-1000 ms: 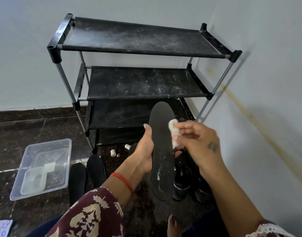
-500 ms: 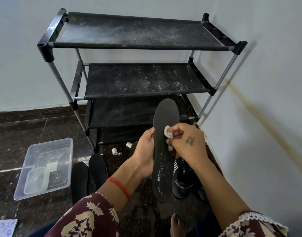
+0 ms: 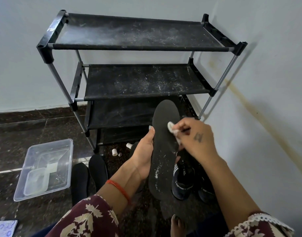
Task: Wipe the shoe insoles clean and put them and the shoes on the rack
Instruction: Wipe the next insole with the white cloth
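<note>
Black insole [image 3: 164, 151] — left-hand [image 3: 143, 154] grip, mid-length

She holds a black insole [image 3: 164, 149] upright in her left hand [image 3: 143, 156], the grip along its left edge. Her right hand [image 3: 196, 141] pinches a small white wipe [image 3: 172, 128] against its upper part. White specks cling lower down. Behind stands a dusty black rack [image 3: 140, 79]. Dark shoes [image 3: 182, 182] sit on the floor beneath; two more insoles [image 3: 88, 175], it seems, lie beside a clear tub [image 3: 44, 168].
</note>
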Demonstrator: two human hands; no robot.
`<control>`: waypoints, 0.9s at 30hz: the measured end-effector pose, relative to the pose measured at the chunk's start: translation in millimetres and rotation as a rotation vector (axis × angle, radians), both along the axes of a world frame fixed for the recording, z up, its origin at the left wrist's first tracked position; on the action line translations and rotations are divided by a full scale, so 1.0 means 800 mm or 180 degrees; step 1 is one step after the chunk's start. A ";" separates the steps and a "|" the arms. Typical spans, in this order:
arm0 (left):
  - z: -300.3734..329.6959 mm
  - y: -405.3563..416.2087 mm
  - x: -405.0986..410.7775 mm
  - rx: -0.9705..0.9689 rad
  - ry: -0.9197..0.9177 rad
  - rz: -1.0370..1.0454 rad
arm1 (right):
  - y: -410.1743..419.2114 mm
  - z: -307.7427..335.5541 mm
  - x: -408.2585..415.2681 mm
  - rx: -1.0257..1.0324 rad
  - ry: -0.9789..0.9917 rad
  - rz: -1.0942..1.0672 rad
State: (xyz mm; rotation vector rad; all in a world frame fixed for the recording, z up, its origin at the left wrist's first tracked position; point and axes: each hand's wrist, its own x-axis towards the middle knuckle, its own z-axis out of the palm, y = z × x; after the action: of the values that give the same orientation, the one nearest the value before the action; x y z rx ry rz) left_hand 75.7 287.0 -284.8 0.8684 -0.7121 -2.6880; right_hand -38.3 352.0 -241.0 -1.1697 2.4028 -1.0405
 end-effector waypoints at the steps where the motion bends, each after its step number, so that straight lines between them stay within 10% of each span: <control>1: -0.001 0.001 0.000 0.0006 0.0021 -0.0021 | -0.001 -0.006 0.005 0.0150 0.0124 0.0148; 15: 0.004 -0.003 0.000 0.0113 0.0101 0.0032 | -0.002 0.006 0.023 0.0079 -0.1355 0.0660; 20: 0.002 -0.007 0.001 0.0068 0.0092 0.0099 | 0.004 0.003 0.001 -0.0167 0.0242 0.0066; 27: 0.003 0.002 0.000 0.0024 0.0037 -0.0108 | -0.003 -0.010 0.013 0.0182 -0.0389 0.0406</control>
State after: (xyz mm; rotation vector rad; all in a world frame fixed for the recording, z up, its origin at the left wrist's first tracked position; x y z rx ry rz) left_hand 75.8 288.4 -282.5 0.8494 -0.7207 -2.7249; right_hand -27.8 349.3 -249.4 -1.1869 2.2185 -0.9680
